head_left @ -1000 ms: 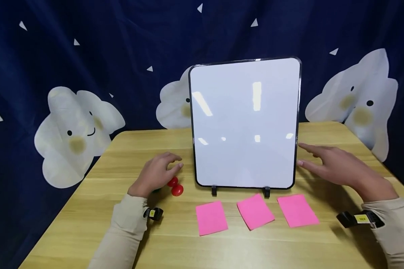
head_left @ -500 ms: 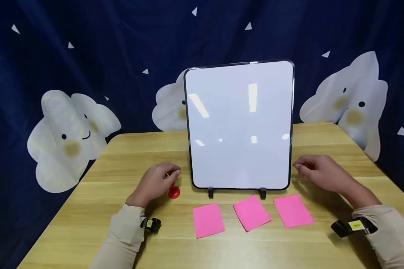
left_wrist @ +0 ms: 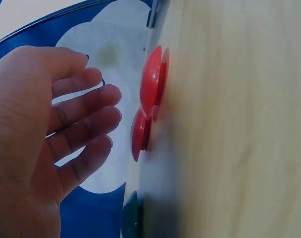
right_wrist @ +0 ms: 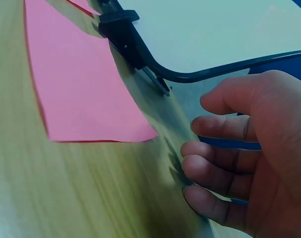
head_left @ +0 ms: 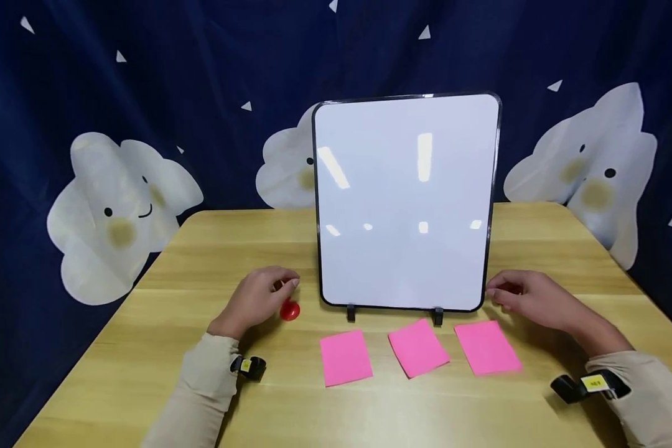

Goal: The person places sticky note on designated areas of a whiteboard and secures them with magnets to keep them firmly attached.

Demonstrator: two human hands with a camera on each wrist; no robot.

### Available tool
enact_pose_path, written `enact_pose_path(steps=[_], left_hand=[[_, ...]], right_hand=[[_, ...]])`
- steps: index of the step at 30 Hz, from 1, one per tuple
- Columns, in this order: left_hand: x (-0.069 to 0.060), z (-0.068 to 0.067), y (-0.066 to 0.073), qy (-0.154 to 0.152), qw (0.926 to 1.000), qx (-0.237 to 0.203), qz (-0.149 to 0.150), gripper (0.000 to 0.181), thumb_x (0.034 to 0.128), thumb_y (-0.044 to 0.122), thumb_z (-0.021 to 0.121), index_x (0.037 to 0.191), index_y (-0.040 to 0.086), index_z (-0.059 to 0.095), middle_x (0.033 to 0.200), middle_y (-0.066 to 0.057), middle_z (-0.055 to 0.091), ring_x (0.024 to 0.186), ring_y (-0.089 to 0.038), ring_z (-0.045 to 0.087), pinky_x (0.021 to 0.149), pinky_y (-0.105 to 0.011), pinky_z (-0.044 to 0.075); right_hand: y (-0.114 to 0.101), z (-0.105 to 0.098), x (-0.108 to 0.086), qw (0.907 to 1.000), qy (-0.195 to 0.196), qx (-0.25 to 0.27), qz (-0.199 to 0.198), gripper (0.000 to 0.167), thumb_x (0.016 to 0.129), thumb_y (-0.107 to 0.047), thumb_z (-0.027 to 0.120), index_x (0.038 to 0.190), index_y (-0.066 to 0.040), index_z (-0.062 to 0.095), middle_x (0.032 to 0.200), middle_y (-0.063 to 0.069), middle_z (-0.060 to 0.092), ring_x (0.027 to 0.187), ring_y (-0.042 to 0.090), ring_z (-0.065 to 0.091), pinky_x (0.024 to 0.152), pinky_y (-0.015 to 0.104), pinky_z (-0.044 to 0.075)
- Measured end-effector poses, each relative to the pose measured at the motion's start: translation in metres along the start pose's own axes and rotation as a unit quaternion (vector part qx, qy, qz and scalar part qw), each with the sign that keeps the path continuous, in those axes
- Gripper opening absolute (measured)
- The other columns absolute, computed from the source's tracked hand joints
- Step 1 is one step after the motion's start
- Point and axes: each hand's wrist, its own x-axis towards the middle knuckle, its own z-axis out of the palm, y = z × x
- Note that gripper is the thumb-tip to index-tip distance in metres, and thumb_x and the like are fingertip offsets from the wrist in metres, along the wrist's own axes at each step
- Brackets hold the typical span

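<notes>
My left hand (head_left: pixel 256 298) hovers over the table left of the whiteboard (head_left: pixel 406 205), fingers loosely bent and holding nothing. Just beside it lies a red magnet (head_left: pixel 290 310). The left wrist view shows two red magnets (left_wrist: pixel 151 82) touching and a green one (left_wrist: pixel 132 218), apart from the left hand (left_wrist: pixel 56 119). Right of the board, my right hand (head_left: pixel 543 302) is relaxed with bent fingers and nothing in it; in the right wrist view the hand (right_wrist: pixel 249 153) is near the board's lower corner. Three pink paper squares (head_left: pixel 345 358) (head_left: pixel 419 348) (head_left: pixel 487 348) lie in front of the board.
The board stands on two black feet (head_left: pixel 351 313) (head_left: pixel 438 317) on the wooden table (head_left: pixel 246 404). Behind the table hangs a dark blue curtain (head_left: pixel 201 74) with white clouds and small triangles.
My right hand has drawn back toward the table's front and its extended fingers have bent. The left hand's fingers have curled a little, over the red magnets. Board and papers stay in place.
</notes>
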Motion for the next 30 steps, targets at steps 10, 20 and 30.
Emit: enact_pose_path(steps=[10,20,30], left_hand=[[-0.004,-0.006,0.004,-0.016,0.9999,-0.003,0.001,0.023,0.0991,0.026,0.064,0.109,0.010,0.077,0.109,0.000,0.072,0.094,-0.017,0.065,0.084,-0.041,0.054],[-0.006,-0.008,-0.001,-0.026,0.9996,0.006,-0.011,0.017,0.0971,0.028,0.066,0.103,0.016,0.077,0.102,0.003,0.070,0.085,-0.014,0.061,0.078,-0.038,0.052],[-0.014,-0.009,0.001,-0.059,0.9976,0.006,-0.035,0.018,0.0972,0.029,0.067,0.105,0.015,0.076,0.095,0.005,0.069,0.083,-0.014,0.059,0.078,-0.037,0.051]], right_hand=[[0.006,0.007,-0.006,0.9978,-0.066,-0.012,-0.002,0.012,0.095,-0.020,0.070,0.101,-0.010,0.070,0.091,-0.003,0.064,0.082,0.010,0.056,0.071,0.026,0.048],[0.006,-0.003,-0.005,0.9940,-0.109,-0.006,0.012,0.023,0.088,-0.023,0.078,0.103,-0.008,0.068,0.087,0.000,0.060,0.079,0.013,0.053,0.067,0.026,0.045],[0.001,0.000,-0.006,0.9908,-0.134,-0.013,0.007,0.032,0.082,-0.029,0.083,0.099,-0.010,0.063,0.079,0.002,0.052,0.073,0.018,0.050,0.061,0.027,0.042]])
